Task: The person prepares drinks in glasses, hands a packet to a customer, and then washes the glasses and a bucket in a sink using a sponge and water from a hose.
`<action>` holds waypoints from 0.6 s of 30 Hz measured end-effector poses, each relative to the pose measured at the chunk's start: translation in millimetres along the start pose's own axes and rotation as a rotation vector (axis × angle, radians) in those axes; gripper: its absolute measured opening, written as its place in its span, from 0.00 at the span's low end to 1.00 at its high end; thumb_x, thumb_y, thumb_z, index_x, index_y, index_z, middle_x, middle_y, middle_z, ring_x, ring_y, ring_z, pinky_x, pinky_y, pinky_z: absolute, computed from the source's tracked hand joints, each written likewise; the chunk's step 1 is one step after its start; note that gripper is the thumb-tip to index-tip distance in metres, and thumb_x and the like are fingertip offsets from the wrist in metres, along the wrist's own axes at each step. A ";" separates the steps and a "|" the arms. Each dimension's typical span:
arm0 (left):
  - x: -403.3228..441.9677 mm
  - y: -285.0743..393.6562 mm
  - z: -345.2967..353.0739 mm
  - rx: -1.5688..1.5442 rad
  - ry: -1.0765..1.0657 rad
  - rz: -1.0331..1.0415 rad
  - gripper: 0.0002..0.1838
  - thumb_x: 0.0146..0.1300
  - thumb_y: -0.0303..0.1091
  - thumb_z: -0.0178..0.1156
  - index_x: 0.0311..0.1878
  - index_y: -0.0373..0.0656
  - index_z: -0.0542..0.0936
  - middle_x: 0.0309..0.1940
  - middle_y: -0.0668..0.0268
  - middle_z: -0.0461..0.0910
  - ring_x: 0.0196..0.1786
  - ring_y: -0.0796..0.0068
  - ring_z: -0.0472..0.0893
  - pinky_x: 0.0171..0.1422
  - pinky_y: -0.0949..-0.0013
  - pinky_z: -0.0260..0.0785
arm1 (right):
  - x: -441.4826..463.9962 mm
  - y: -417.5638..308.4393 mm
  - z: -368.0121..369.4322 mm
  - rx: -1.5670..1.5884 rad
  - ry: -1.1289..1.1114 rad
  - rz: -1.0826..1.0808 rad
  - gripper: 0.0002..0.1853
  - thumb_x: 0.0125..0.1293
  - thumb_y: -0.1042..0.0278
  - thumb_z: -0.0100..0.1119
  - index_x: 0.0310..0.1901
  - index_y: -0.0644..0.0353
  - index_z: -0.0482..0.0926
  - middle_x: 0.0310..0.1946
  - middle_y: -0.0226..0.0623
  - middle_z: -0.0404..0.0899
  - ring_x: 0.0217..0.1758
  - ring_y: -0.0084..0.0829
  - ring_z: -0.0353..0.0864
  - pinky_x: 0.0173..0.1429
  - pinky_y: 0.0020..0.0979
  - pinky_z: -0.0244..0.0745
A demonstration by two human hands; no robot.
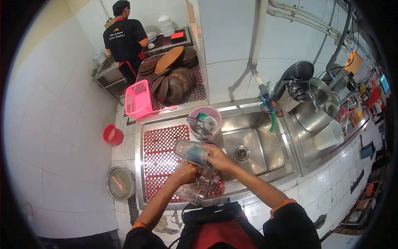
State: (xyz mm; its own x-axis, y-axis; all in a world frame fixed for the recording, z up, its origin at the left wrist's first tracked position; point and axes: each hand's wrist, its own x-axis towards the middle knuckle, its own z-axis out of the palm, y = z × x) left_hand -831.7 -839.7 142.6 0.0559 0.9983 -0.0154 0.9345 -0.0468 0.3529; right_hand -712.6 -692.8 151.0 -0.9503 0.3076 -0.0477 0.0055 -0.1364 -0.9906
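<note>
A clear drinking glass lies tilted over the drain mat, with a blue-green scrubber seen at it; I cannot tell whether the scrubber is inside or behind the wall. My right hand is closed around the glass's right end. Just below it my left hand is curled, its fingertips hidden, so what it grips cannot be made out. More clear glasses lie on the red mat beneath my hands. Behind them stands a pink bucket holding suds, a green scouring pad and metal utensils.
The steel sink basin is at my right, beneath a tap with a green hose. Large pots and a white container stand beyond. A pink basket and brown plates sit at back left, near a co-worker.
</note>
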 end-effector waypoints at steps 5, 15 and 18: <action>-5.2 -9.1 25.6 0.013 -0.048 0.047 0.06 0.44 0.28 0.58 0.27 0.40 0.80 0.24 0.52 0.79 0.30 0.50 0.79 0.39 0.54 0.71 | 54.8 50.7 8.0 -0.674 -0.146 -0.442 0.22 0.63 0.64 0.54 0.57 0.60 0.69 0.44 0.44 0.76 0.45 0.32 0.76 0.53 0.31 0.70; -37.4 -14.3 18.9 -0.174 0.199 -0.294 0.03 0.43 0.24 0.61 0.24 0.40 0.78 0.21 0.58 0.78 0.25 0.62 0.79 0.30 0.65 0.70 | -19.7 -16.5 -14.4 0.115 0.155 0.216 0.12 0.59 0.70 0.56 0.44 0.66 0.76 0.34 0.32 0.77 0.38 0.20 0.76 0.43 0.22 0.69; -35.5 -24.5 29.7 -0.292 0.290 -0.286 0.03 0.42 0.27 0.63 0.23 0.42 0.79 0.19 0.58 0.78 0.23 0.62 0.79 0.28 0.64 0.70 | 7.8 43.1 9.8 0.333 0.369 0.289 0.14 0.62 0.66 0.56 0.45 0.65 0.76 0.36 0.32 0.77 0.41 0.20 0.75 0.47 0.23 0.69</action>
State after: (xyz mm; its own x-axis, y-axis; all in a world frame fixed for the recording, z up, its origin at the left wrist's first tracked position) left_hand -846.1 -875.0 106.8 -0.3273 0.9400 0.0960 0.7580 0.2006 0.6206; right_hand -722.9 -705.5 109.2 -0.7529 0.5138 -0.4114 0.0943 -0.5344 -0.8400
